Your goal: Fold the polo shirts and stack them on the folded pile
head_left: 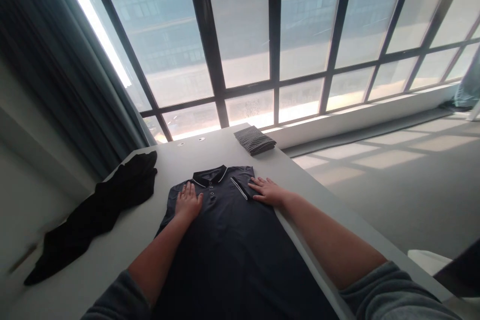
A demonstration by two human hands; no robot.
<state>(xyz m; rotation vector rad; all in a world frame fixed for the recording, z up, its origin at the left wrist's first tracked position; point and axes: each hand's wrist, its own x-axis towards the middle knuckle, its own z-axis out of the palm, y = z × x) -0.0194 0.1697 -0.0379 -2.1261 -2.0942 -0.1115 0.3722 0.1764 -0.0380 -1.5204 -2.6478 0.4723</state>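
Note:
A dark navy polo shirt [228, 240] with a white-trimmed collar lies face up along a grey table [123, 240], collar pointing away from me. My left hand [188, 201] rests flat on the shirt's left chest, fingers stretched out. My right hand [267, 191] lies flat, fingers spread, on the right shoulder, where the sleeve is folded in over the body. Neither hand holds anything.
A crumpled black garment [101, 210] lies on the table's left side. A folded striped garment [254, 140] sits at the far end near the window. The table's right edge drops to a carpeted floor [405, 190]. A dark curtain [56, 60] hangs at left.

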